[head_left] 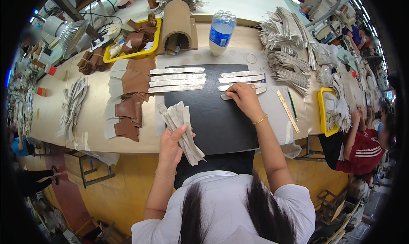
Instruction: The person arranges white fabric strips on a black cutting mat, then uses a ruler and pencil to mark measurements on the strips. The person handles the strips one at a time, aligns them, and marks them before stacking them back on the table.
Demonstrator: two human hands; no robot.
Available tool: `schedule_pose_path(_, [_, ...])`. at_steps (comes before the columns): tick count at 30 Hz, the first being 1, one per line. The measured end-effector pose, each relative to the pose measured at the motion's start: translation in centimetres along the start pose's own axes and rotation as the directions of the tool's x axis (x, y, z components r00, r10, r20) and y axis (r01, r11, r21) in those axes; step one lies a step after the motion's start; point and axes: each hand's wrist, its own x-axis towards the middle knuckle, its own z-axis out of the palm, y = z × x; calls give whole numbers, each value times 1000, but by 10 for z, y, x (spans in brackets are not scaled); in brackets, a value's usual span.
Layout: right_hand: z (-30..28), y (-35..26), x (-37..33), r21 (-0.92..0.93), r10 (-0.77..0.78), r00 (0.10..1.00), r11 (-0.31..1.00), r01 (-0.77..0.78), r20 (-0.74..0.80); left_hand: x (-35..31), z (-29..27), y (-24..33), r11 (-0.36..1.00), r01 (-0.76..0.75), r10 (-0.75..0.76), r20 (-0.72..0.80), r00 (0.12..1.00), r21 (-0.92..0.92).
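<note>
My left hand [172,144] is closed around a fanned bundle of pale grey strips [183,131], held over the near left part of a black board [208,112]. At the board's right side my right hand [246,97] has its fingers pinched at the left end of the nearest grey strip [260,90], which lies in a short stack of similar strips. Its fingers partly cover that stack. Across the board's far left edge lies another row of several shiny strips [177,83], side by side and roughly parallel.
Brown leather pieces [128,116] lie left of the board, with loose strips [74,103] farther left. Beyond stand a yellow tray [158,35], a curved brown form [177,14] and a bottle [221,33]. Strip bundles [289,69], a ruler [288,111] and a green pencil [292,104] are right.
</note>
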Motion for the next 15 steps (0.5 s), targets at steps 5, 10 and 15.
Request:
schedule_pose_path(5, [8, -23, -1, -132, -99, 953, 989, 63, -287, 0, -4, -2, 999, 40, -41, -16, 999, -16])
schedule_pose_path(10, [19, -85, -27, 681, 15, 980, 717, -148, 197, 0, 14, 0, 999, -13, 13, -8, 1000, 37])
schedule_pose_path(15, [10, -90, -37, 904, 76, 933, 232, -360, 352, 3, 13, -4, 998, -6, 7, -16, 1000, 59])
